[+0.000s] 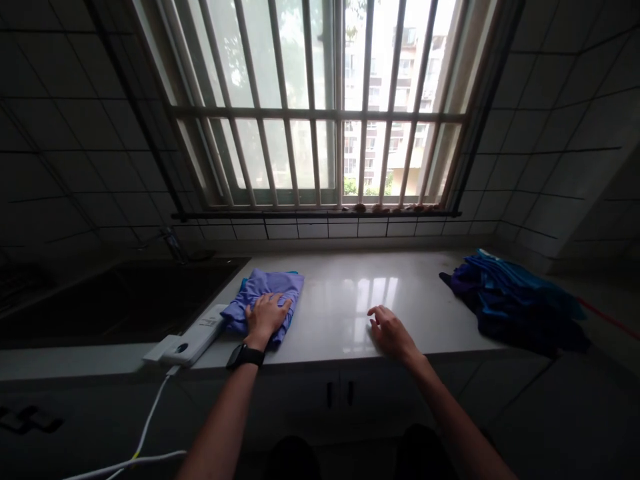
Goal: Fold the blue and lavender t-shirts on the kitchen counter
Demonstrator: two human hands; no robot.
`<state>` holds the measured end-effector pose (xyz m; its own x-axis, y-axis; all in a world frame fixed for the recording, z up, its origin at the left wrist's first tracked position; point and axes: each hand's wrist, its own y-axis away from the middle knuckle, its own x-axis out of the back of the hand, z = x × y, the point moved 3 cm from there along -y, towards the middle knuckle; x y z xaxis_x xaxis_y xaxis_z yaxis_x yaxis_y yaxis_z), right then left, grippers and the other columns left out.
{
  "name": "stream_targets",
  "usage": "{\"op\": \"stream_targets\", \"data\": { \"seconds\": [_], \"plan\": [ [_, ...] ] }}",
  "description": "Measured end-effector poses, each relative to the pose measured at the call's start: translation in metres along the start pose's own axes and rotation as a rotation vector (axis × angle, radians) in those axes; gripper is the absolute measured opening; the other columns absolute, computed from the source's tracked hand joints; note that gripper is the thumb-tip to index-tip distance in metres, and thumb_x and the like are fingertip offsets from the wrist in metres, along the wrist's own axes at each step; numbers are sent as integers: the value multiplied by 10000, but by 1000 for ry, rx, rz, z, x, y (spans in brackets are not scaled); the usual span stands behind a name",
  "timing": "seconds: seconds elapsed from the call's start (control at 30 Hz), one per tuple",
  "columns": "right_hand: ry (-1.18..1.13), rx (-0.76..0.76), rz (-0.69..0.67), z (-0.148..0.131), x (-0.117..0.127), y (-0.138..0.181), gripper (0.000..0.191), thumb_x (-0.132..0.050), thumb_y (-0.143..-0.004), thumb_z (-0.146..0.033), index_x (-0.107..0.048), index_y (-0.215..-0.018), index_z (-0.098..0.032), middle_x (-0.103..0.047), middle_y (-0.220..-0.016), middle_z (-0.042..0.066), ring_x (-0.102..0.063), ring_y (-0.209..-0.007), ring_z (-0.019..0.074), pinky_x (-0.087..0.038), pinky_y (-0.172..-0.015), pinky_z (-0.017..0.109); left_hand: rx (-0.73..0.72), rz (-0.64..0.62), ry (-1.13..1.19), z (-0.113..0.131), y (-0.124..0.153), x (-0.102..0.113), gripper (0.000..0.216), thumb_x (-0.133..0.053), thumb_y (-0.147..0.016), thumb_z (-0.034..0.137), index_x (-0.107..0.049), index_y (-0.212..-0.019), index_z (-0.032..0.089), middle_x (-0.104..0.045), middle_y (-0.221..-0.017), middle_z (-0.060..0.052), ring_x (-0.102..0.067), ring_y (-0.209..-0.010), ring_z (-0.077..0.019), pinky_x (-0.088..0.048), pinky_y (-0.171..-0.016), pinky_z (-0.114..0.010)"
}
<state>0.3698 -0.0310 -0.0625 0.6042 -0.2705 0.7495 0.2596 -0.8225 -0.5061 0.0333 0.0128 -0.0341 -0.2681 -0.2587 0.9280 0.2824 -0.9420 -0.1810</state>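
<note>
My left hand [265, 315] lies flat, fingers spread, on a folded purple cloth [273, 288] at the left part of the white countertop [345, 300]. A black watch is on that wrist. My right hand [391, 331] hovers low over the bare counter near its front edge, fingers loosely apart, holding nothing. A heap of blue and dark purple cloths [515, 300] lies at the right end of the counter, well away from both hands.
A white power strip [193, 340] with a white cable sits at the counter's front left, touching the folded cloth. A dark sink [120, 300] with a tap is to the left. A barred window and tiled walls stand behind the counter.
</note>
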Motion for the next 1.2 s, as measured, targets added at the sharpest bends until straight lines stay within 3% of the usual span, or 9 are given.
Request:
{"op": "stream_targets", "data": {
  "seconds": [0.17, 0.33, 0.43, 0.5, 0.53, 0.63, 0.73, 0.97, 1.2],
  "plan": [
    [78, -16, -60, -4, -13, -3, 200, -516, -956, -79, -642, -1077, -176, -687, -1031, 100, -649, -960, 234, -507, -885, 339, -19, 71, 3, -15, -8, -12, 514, -437, -960, 476, -712, -1321, 232, -608, -1499, -137, -508, -1409, -357, -295, -1201, -581],
    [139, -44, -105, -10, -11, -8, 160, -510, -987, -136, -644, -1061, -187, -694, -1044, 98, -646, -957, 230, -494, -874, 334, -47, 120, -37, -17, -12, -8, 520, -445, -948, 469, -725, -1284, 187, -646, -1434, -178, -556, -1334, -392, -365, -1141, -578],
    [164, -53, -135, -13, -9, -10, 159, -496, -1001, -158, -648, -1043, -182, -699, -1043, 101, -647, -954, 222, -483, -869, 322, -108, 265, -106, 2, -1, 1, 506, -469, -924, 423, -722, -1232, 111, -669, -1346, -237, -591, -1247, -421, -386, -1105, -598],
    [176, -65, -146, -14, -8, -11, 164, -494, -1006, -172, -652, -1046, -178, -703, -1047, 105, -650, -962, 218, -478, -869, 315, -232, 377, -113, 26, 14, 2, 454, -455, -906, 336, -712, -1207, 114, -692, -1276, -224, -611, -1202, -395, -397, -1100, -575],
    [178, -72, -148, -15, -7, -12, 163, -498, -1007, -180, -655, -1053, -177, -705, -1052, 107, -652, -969, 218, -477, -871, 313, -315, 372, -74, 40, 23, -1, 430, -444, -894, 302, -710, -1188, 133, -709, -1221, -202, -631, -1166, -367, -423, -1085, -541],
    [172, -90, -146, -15, -7, -13, 165, -524, -993, -193, -661, -1083, -171, -712, -1064, 109, -654, -992, 221, -474, -883, 309, -556, 63, 214, 82, 53, -26, 331, -480, -862, 343, -716, -1044, 199, -735, -1003, -116, -695, -958, -274, -536, -922, -403],
    [166, -100, -145, -14, -6, -13, 186, -524, -978, -183, -666, -1096, -159, -713, -1070, 114, -652, -1001, 226, -469, -891, 314, -608, -174, 491, 105, 74, -47, 317, -564, -807, 480, -705, -914, 217, -722, -919, -81, -700, -858, -248, -561, -845, -372],
    [169, -94, -162, -13, -6, -14, 212, -507, -981, -197, -662, -1119, -153, -696, -1102, 122, -635, -1035, 237, -462, -907, 335, -443, -282, 743, 96, 64, -50, 596, -667, -657, 750, -720, -901, 209, -738, -838, -77, -688, -814, -269, -558, -737, -367],
    [182, -103, -154, -12, -5, -14, 212, -516, -986, -219, -665, -1127, -167, -677, -1133, 125, -627, -1047, 236, -472, -927, 344, -413, -284, 776, 95, 67, -36, 620, -636, -672, 784, -744, -890, 213, -776, -953, -108, -702, -939, -302, -552, -822, -379]
  ]
}}
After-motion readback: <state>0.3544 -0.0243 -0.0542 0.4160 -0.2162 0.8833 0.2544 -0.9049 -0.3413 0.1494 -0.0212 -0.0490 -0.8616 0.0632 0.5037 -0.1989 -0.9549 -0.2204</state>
